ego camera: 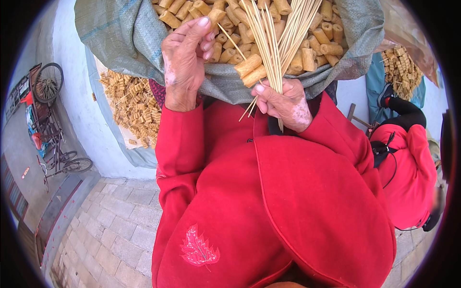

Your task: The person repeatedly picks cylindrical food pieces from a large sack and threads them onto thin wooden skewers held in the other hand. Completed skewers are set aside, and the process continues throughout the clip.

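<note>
My left hand (185, 54) pinches a tan, tube-shaped food piece (216, 16) between thumb and fingers. The pointed tip of a bamboo skewer (232, 40) reaches up to this piece; whether it enters the piece I cannot tell. Two more tubes (251, 69) sit side by side on that skewer, just above my right hand (286, 102). My right hand grips the skewer's lower end along with a fanned bundle of bare bamboo skewers (275, 54). Behind both hands, a grey-green woven sack (230, 84) with its mouth spread holds many loose hollow tubes (320, 46).
At left, a heap of skewered pieces (135, 104) lies on a sheet. A second heap (401, 72) rests on blue-green sheeting at right, beside a person in red (407, 172). A tricycle (54, 126) stands far left. Stone paving (122, 216) lies below.
</note>
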The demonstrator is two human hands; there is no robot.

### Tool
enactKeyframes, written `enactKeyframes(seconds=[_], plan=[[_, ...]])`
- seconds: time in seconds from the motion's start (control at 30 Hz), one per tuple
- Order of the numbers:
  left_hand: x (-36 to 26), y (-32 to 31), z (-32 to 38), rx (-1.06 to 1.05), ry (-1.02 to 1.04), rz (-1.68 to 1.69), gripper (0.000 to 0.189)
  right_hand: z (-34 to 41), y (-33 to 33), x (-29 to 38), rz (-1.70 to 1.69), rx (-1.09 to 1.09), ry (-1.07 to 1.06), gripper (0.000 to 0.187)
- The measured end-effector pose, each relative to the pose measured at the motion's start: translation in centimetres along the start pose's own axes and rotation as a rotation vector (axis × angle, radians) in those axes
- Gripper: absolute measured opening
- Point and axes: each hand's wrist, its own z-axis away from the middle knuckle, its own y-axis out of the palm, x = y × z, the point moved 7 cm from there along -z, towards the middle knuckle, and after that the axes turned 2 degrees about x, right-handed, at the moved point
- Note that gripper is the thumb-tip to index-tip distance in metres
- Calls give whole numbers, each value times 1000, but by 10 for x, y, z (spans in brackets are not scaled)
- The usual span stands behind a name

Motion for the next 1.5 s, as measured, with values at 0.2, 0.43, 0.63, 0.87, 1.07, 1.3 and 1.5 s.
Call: enactKeyframes(seconds=[0.2, 0.43, 0.63, 0.87, 1.07, 1.3, 1.5], plan=[[-7, 2, -4, 92, -91, -130, 21, 0, -5, -8, -17, -9, -15, 14], [-8, 9, 0, 132, -46, -365, 21, 2, -5, -8, -6, -53, 10, 13], [31, 23, 26, 181, -186, -494, 21, 3, -6, -3, 9, -101, 9, 17], [-7, 4, 13, -22, 143, -817, 23, 0, -6, 2, -3, -83, 16, 13], [-16, 20, 7, -211, 659, -1603, 23, 0, -5, 3, -8, -61, 30, 10], [-19, 22, 12, -279, 770, -1624, 18, 1, -3, 3, -56, -11, -30, 20], [-22, -4, 17, -173, 312, -713, 25, 0, -1, 3, 4, -12, -33, 22]])
